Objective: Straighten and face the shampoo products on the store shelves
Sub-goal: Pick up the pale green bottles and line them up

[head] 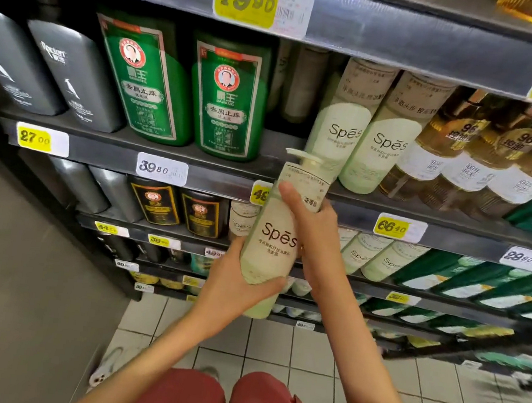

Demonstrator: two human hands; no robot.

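1. A pale green Spes pump bottle (pixel 274 235) is held clear of the shelves, slightly tilted, label facing out, in front of the middle shelf's edge (pixel 131 153).
2. The left hand (pixel 235 284) cups its lower part, thumb curled across the front.
3. The right hand (pixel 311 226) grips the upper part, thumb pressed on the label; the other fingers are hidden behind.
4. Two matching Spes bottles (pixel 343 124) stand on that shelf just right of it, with dark green bottles (pixel 145 81) to the left.

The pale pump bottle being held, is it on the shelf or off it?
Off. The left hand grips the bottle near its base, the right hand higher up, in front of the shelf edge.
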